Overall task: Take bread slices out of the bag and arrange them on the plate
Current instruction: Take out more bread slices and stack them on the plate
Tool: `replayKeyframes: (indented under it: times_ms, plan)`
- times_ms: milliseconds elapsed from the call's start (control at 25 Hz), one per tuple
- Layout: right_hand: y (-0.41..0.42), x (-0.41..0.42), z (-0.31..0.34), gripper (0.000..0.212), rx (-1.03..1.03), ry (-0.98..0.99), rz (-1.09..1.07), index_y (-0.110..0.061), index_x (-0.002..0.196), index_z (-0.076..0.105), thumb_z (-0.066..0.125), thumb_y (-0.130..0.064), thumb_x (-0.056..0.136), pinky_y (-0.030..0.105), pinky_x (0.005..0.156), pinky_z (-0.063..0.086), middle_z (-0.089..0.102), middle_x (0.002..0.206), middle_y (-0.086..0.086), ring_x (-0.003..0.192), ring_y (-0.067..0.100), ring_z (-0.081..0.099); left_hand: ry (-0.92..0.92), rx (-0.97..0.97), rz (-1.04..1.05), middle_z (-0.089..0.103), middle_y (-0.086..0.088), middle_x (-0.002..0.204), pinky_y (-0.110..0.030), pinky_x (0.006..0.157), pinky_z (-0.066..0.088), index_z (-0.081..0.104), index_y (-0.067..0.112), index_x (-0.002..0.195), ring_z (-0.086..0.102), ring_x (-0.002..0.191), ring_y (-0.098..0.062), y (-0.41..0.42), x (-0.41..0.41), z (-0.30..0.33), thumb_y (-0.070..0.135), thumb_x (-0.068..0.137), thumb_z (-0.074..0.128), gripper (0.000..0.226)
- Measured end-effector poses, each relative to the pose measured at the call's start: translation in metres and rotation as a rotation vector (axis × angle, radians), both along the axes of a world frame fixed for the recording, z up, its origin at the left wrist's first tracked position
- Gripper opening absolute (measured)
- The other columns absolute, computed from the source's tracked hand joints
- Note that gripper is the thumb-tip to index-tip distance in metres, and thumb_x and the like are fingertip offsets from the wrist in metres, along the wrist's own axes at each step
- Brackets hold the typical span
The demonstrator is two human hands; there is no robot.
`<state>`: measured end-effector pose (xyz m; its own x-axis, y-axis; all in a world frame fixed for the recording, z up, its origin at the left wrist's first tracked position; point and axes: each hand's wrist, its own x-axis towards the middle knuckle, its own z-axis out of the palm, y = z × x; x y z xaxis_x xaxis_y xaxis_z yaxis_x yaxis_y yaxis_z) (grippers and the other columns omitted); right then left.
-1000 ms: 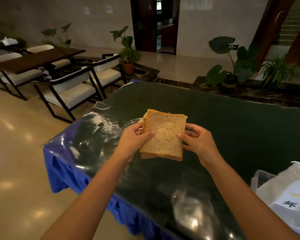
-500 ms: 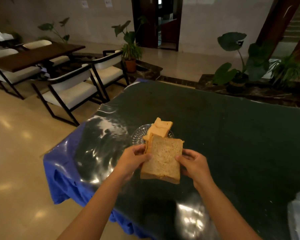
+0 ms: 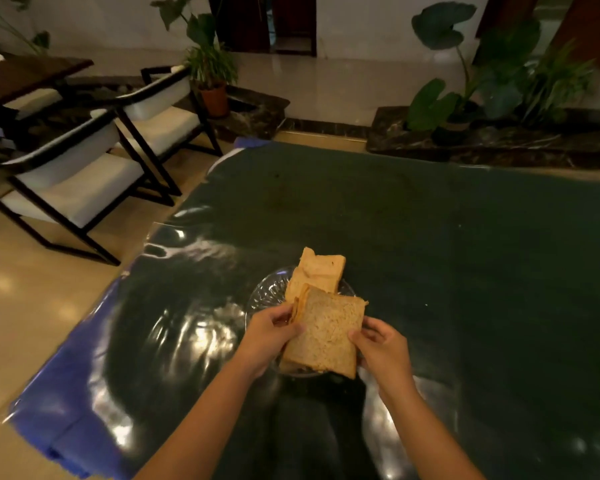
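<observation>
Bread slices held by two hands over a glass plate on a dark green surface.

Left hand [image 3: 274, 336] and right hand [image 3: 383, 348] each grip one side of a small stack of bread [image 3: 326, 336]; its slice count cannot be told, though at least two edges show. About two more slices [image 3: 317, 271] already lie on the glass plate [image 3: 262, 296], touching the held stack's far end. Two white chairs [image 3: 84, 174] and three potted plants [image 3: 208, 71] stand beyond the surface [image 3: 465, 271].
</observation>
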<state>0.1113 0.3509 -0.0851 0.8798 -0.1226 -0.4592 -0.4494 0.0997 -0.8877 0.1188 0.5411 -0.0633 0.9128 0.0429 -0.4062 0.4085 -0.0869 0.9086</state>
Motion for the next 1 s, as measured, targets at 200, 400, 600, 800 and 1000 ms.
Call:
replayKeyframes:
  times_ms: [200,400,600,800,1000]
  plan:
    - [0.029,0.024,-0.017,0.027,-0.080,0.044,-0.047,-0.020,0.101,0.063,0.066,-0.005,0.079,0.038,0.071,0.058,0.068,0.091,-0.004,0.085,0.013,0.065,0.057,-0.010,-0.058,0.070,-0.003,0.102,-0.032,0.077,0.057,0.063,0.009,0.115,0.067,0.092,-0.017,0.029,0.036,-0.032,0.000,0.080,0.064,0.036]
    - [0.060,0.048,-0.043,0.037,-0.207,0.074,-0.089,-0.014,0.114,0.061,0.068,-0.009,0.078,0.049,0.083,0.055,0.070,0.099,0.002,0.092,0.019,0.066,0.059,0.082,-0.086,0.071,-0.005,0.102,-0.037,0.083,0.055,0.064,0.009,0.114,0.067,0.095,-0.020,0.048,0.068,-0.071,-0.001,0.081,0.061,0.034]
    - [0.069,0.056,-0.064,0.039,-0.326,0.117,-0.133,-0.014,0.116,0.060,0.069,-0.013,0.078,0.048,0.083,0.055,0.069,0.106,0.005,0.093,0.020,0.065,-0.009,0.233,-0.167,0.068,-0.002,0.108,-0.035,0.088,0.054,0.061,0.010,0.119,0.064,0.096,-0.015,0.045,0.082,-0.093,0.004,0.083,0.061,0.036]
    - [0.075,0.060,-0.066,0.033,-0.496,0.053,-0.121,-0.022,0.111,0.065,0.068,-0.018,0.078,0.021,0.064,0.050,0.066,0.093,-0.011,0.074,-0.003,0.058,-0.242,0.488,-0.172,0.063,-0.002,0.097,-0.027,0.081,0.052,0.063,0.014,0.114,0.061,0.084,-0.013,0.042,0.084,-0.098,0.009,0.078,0.068,0.037]
    - [0.081,0.058,-0.066,0.029,-0.634,0.025,-0.143,-0.020,0.107,0.066,0.068,-0.020,0.077,0.012,0.054,0.037,0.068,0.096,-0.005,0.070,0.000,0.057,-0.280,0.540,-0.108,0.057,0.000,0.102,-0.019,0.079,0.047,0.058,0.015,0.120,0.057,0.085,-0.009,0.041,0.079,-0.098,0.012,0.075,0.072,0.047]
